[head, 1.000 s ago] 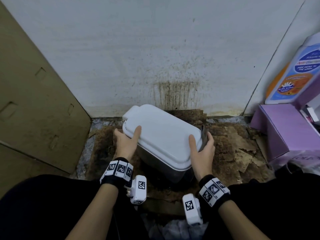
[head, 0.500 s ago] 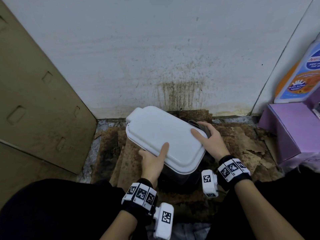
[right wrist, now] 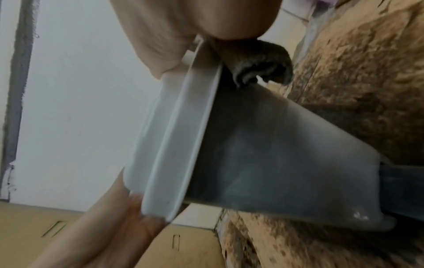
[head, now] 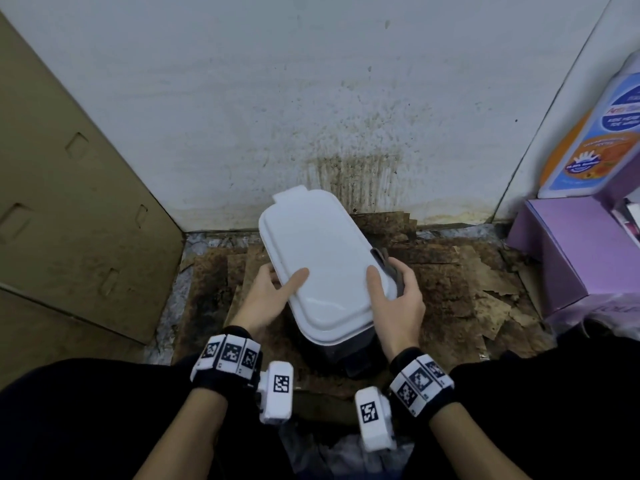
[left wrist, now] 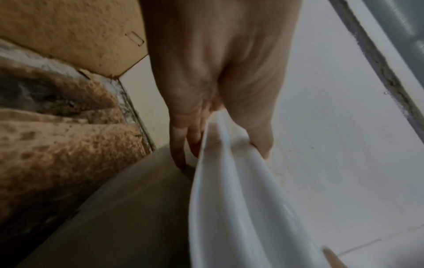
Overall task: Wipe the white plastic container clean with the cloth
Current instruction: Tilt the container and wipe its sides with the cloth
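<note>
Here container (head: 322,261) between both grips: left hand (head: 268,299) clasps rim, right hand (head: 398,299) pinches cloth (head: 388,268) against rim.

Soft, dim, cool light is falling evenly from above in the head view, leaving no hard glare. The white lid (head: 322,261) is catching a faint sheen, while its underside is sitting in deep shadow. Straight wall edges are bowing outward near the frame borders. Both wrist views are looking grainy and smeared, with the nearest skin out of focus and dark corners.
</note>
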Action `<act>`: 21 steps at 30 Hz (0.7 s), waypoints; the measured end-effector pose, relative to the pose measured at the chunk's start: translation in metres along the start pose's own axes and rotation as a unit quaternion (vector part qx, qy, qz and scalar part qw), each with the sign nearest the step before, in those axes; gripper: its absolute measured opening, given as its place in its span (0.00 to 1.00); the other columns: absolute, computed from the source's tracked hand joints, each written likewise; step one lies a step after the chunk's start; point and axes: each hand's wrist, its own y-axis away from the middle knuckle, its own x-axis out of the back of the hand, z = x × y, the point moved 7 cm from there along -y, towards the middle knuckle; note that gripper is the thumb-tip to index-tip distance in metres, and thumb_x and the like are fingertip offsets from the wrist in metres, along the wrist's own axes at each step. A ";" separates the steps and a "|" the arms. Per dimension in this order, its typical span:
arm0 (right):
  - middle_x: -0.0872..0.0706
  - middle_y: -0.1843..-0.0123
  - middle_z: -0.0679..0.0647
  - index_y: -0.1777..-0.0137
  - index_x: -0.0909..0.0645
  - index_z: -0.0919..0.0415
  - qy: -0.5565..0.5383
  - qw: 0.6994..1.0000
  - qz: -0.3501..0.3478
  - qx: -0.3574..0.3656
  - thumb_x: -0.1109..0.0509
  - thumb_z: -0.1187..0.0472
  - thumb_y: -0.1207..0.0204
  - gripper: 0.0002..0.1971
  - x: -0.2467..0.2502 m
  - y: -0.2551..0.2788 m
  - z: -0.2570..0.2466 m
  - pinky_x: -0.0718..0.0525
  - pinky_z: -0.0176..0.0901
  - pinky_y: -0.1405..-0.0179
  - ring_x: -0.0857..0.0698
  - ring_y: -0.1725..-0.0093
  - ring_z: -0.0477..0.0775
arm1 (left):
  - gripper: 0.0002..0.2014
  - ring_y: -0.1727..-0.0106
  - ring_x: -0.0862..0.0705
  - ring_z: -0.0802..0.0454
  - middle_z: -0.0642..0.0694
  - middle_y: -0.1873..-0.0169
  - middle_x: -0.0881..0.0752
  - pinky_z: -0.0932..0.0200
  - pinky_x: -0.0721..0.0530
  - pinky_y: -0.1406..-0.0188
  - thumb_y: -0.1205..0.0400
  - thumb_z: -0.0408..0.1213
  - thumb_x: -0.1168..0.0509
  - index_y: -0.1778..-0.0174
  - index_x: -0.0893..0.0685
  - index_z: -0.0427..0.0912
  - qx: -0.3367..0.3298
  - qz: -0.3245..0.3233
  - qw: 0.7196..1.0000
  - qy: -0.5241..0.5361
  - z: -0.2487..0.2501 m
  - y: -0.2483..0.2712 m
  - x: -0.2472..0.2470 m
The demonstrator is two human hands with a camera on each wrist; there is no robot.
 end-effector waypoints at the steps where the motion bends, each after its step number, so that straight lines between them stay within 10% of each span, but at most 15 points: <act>1: 0.19 0.30 0.42 0.31 0.22 0.35 -0.003 1.000 0.015 -0.011 0.27 0.33 0.28 0.25 -0.001 0.006 0.003 0.18 0.60 0.28 0.22 0.28 0.51 | 0.50 0.34 0.15 0.55 0.52 0.33 0.16 0.46 0.16 0.31 0.33 0.73 0.23 0.23 0.28 0.44 -0.009 -0.011 1.000 -0.010 0.001 -0.005 0.002; 10: 0.23 0.26 0.44 0.25 0.26 0.41 0.010 0.999 0.033 -0.020 0.27 0.39 0.23 0.27 -0.013 0.027 0.011 0.24 0.58 0.24 0.27 0.24 0.51 | 0.40 0.28 0.16 0.51 0.53 0.26 0.17 0.40 0.17 0.26 0.26 0.65 0.26 0.20 0.26 0.52 -0.021 -0.057 0.998 0.004 0.004 -0.008 0.000; 15: 0.18 0.35 0.38 0.26 0.25 0.43 -0.025 0.998 -0.051 -0.033 0.28 0.41 0.20 0.24 -0.012 0.003 0.004 0.16 0.45 0.39 0.18 0.35 0.42 | 0.40 0.28 0.17 0.50 0.50 0.23 0.21 0.41 0.18 0.26 0.18 0.62 0.31 0.14 0.35 0.48 -0.010 0.016 0.999 0.039 -0.010 0.009 -0.014; 19: 0.19 0.31 0.43 0.20 0.29 0.46 0.000 0.987 -0.155 -0.046 0.25 0.40 0.23 0.34 -0.015 -0.017 -0.003 0.15 0.46 0.40 0.18 0.39 0.37 | 0.58 0.15 0.30 0.44 0.47 0.13 0.35 0.38 0.30 0.17 0.24 0.72 0.31 0.09 0.56 0.48 0.030 0.084 0.996 0.015 -0.026 0.027 -0.030; 21: 0.20 0.32 0.41 0.18 0.30 0.47 0.030 0.984 -0.171 -0.038 0.24 0.40 0.24 0.35 -0.017 -0.017 -0.006 0.17 0.43 0.41 0.19 0.40 0.38 | 0.62 0.19 0.26 0.46 0.48 0.16 0.29 0.40 0.26 0.19 0.33 0.77 0.30 0.10 0.50 0.48 0.032 0.096 0.995 0.018 -0.030 0.030 -0.033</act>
